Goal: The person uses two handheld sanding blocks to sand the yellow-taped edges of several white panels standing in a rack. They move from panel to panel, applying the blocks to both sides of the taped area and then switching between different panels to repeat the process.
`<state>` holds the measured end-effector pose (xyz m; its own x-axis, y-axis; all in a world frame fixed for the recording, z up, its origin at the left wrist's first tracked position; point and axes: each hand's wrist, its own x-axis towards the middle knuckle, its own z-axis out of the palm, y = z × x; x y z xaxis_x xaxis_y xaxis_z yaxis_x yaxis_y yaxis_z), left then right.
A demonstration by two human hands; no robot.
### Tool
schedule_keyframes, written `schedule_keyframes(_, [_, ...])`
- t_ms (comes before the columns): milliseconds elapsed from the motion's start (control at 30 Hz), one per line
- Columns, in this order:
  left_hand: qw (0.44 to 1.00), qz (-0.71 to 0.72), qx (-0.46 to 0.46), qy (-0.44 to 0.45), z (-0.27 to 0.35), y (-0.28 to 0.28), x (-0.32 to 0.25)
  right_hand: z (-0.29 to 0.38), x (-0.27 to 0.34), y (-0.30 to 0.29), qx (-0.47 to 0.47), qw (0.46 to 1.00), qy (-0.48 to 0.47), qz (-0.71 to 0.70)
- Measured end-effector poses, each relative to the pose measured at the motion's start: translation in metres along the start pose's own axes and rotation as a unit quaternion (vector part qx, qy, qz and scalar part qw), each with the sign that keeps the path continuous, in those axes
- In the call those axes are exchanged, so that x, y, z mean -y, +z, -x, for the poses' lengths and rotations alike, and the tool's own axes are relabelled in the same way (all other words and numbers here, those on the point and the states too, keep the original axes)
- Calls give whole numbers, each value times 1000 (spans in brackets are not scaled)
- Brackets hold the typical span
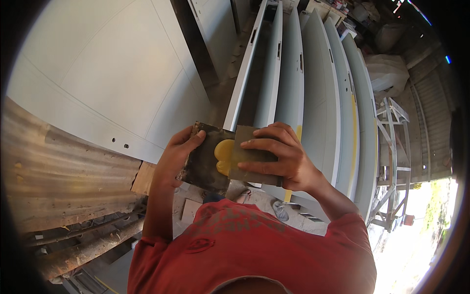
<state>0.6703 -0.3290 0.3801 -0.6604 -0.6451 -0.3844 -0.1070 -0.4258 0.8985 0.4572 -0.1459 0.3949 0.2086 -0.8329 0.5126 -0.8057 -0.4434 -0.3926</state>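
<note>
My left hand (180, 150) grips a dark, worn flat board (209, 141) by its left side, thumb on top. A lump of yellow putty (223, 152) sits on that board. With fingers spread over its face, my right hand (281, 154) holds a flat, greyish-brown spreader plate (248, 147). The plate's left edge meets the yellow putty and overlaps the board's right part. Just beyond my hands stands a pale door panel (240, 92) on edge, with a dark slot cut in its narrow side.
Several pale door panels (319, 99) stand on edge in a row to the right, some with yellow strips along their edges. A large white panel (110, 70) leans at left against corrugated metal sheeting (69, 158). A metal stepladder (394, 154) stands at far right; rusty pipes (91, 246) lie lower left.
</note>
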Motion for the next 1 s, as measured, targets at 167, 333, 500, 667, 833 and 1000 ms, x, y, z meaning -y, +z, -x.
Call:
schedule_keyframes(167, [998,56,15,-27,12,-30,3,-30,23,16,43,998,-19,31])
schedule_keyframes(333, [993,110,13,-43,-15,-64,23,-55,39,30,124,988,49,78])
schedule_keyframes(500, [964,235,-110,67,-25,-139,27,-20,7,62,54,829,456,-317])
schedule_keyframes(667, [968,240,-69,-33,-21,-189,74,83,19,110,-300,470,522,-645])
schedule_keyframes(833, [971,195,-129,-42,1,-220,156,136,46,177,-395,339,526,-672])
schedule_keyframes(1000, [960,257,-106,-41,5,-211,214,138,20,178,-391,366,527,-660])
